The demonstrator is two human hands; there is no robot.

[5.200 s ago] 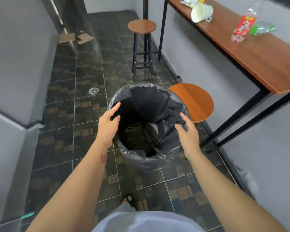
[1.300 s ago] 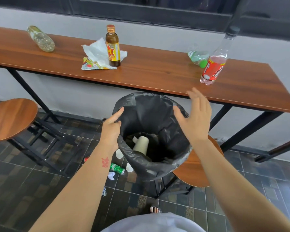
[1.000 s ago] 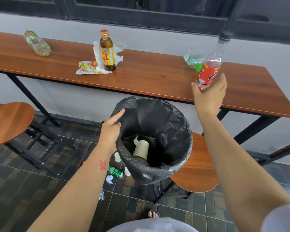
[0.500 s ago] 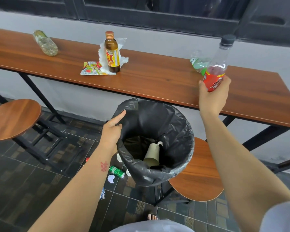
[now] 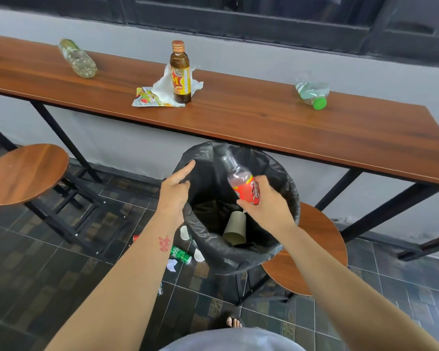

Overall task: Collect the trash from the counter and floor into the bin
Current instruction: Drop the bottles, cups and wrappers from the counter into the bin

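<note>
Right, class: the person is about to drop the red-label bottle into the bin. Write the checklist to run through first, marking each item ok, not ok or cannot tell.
1. The red-label bottle is over the opening of the bin: ok.
2. The right hand grips it: ok.
3. The left hand holds the bin's rim: ok.
4. Room inside: ok, only a paper cup shows.
5. Cap on: cannot tell, the neck is blurred.
6. The counter is cleared: not ok; a brown bottle, tissue, wrapper, clear bottle and green-capped bottle are on it.
</note>
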